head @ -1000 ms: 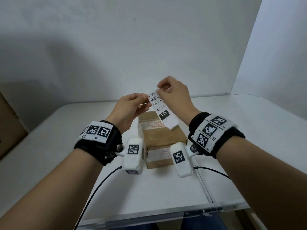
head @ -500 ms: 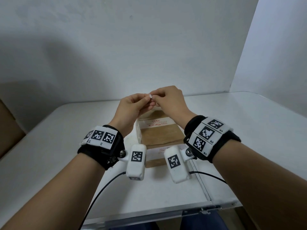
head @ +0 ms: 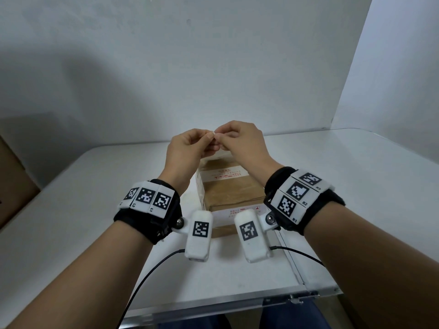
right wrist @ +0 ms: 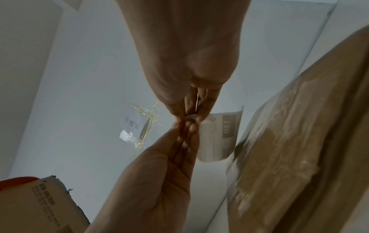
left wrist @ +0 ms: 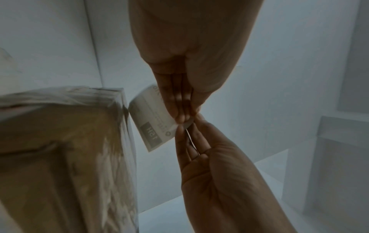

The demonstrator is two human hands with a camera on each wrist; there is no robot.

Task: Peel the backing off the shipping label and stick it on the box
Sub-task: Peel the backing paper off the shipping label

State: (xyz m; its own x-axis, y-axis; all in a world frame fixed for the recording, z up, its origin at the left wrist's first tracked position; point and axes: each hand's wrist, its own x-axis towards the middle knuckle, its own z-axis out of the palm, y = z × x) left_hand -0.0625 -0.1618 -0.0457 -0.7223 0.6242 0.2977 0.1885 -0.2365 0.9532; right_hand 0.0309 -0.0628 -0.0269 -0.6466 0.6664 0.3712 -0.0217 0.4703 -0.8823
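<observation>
Both hands meet fingertip to fingertip above the far end of the brown cardboard box [head: 228, 188], which stands on the white table [head: 95, 210]. My left hand [head: 210, 138] and right hand [head: 220, 136] each pinch the same top edge of the white shipping label [left wrist: 153, 119]. The label hangs below the fingers beside the box [left wrist: 60, 157], its black "15H" block showing. In the head view only a sliver of the label [head: 214, 134] shows. In the right wrist view the label [right wrist: 219, 137] curls next to the taped box [right wrist: 299, 141]. I cannot tell whether the backing has separated.
A large brown carton [head: 9, 181] stands at the left edge of the table. A printed carton [right wrist: 30, 205] and a handwritten note with crumpled clear tape [right wrist: 137, 126] appear in the right wrist view. White walls close in behind and to the right. The table's metal front edge [head: 237, 302] is near my body.
A second ago my right hand held the label up, its print facing me. Both hands have since come together and dropped lower over the box, and the label now hangs hidden under them.
</observation>
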